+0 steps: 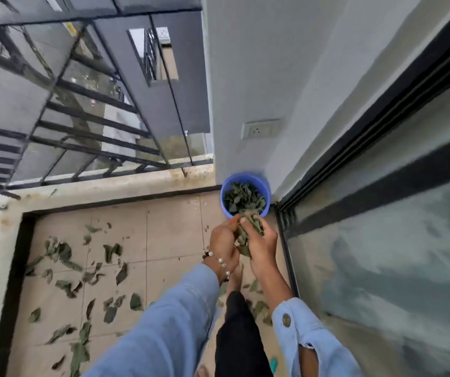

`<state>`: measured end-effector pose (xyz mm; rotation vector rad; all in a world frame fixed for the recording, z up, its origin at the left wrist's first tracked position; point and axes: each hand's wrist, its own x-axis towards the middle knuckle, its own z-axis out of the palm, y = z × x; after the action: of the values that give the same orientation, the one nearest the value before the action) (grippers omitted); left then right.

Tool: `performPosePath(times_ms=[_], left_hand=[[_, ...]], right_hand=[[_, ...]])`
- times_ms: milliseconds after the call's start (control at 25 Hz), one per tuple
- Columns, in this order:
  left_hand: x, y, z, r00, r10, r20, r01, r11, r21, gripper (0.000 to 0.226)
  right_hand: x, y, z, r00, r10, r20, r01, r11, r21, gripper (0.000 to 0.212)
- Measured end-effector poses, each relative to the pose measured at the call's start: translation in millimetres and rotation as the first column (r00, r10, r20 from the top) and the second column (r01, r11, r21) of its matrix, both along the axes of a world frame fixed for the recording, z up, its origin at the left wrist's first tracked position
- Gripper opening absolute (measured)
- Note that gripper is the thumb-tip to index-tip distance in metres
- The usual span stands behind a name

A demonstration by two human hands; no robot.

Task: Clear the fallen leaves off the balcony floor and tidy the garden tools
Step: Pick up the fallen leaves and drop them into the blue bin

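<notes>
Cupping leaves [247, 235] — left hand [222, 240], right hand [262, 244], just before bucket [245, 194]

blue bucket [245, 195], green leaves [244, 200], beige floor tiles [173, 227], light-blue sleeves [169, 327]

Beige tiled balcony floor [164, 229] carries scattered green leaves [63, 251] on its left; a leaf-filled blue bucket [225, 205] stands in the far corner.

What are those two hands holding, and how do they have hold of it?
A bunch of leaves, cupped between the left hand and right hand, fingers curled round its sides, just short of the bucket.
</notes>
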<state>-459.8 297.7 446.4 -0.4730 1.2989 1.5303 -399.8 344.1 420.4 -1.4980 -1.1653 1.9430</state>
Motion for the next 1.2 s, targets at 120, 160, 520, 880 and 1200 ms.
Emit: performPosePath(times_ms=[120,160,520,880,1200], left_hand=[[-47.7,78.1,-65.8,0.999,-0.033,-0.011,0.032,0.998,-0.045,0.023],[-60.5,100.1,-90.7,0.998,-0.055,-0.014,0.054,0.997,-0.063,0.022],[-141.3,195.8,-298.3,0.995,-0.073,0.064,0.083,0.983,-0.165,0.050],[-150.4,164.7,-304.6,0.989,-0.147,0.023,0.145,0.922,-0.360,0.017],[-125.7,107.7,-171.0,0.985,-0.172,-0.022,0.149,0.905,-0.399,0.030]], right_hand=[[-48.7,72.5,-67.7,0.992,0.112,0.054,-0.112,0.994,0.006,0.032],[-62.8,92.6,-91.1,0.990,0.131,0.049,-0.130,0.991,-0.012,0.033],[-117.5,197.2,-293.7,0.986,0.128,0.111,-0.104,0.975,-0.198,0.066],[-92.7,194.3,-273.7,0.977,0.074,0.198,-0.021,0.966,-0.259,0.040],[-67.2,159.1,-158.0,0.960,0.166,0.224,-0.099,0.954,-0.282,0.024]])
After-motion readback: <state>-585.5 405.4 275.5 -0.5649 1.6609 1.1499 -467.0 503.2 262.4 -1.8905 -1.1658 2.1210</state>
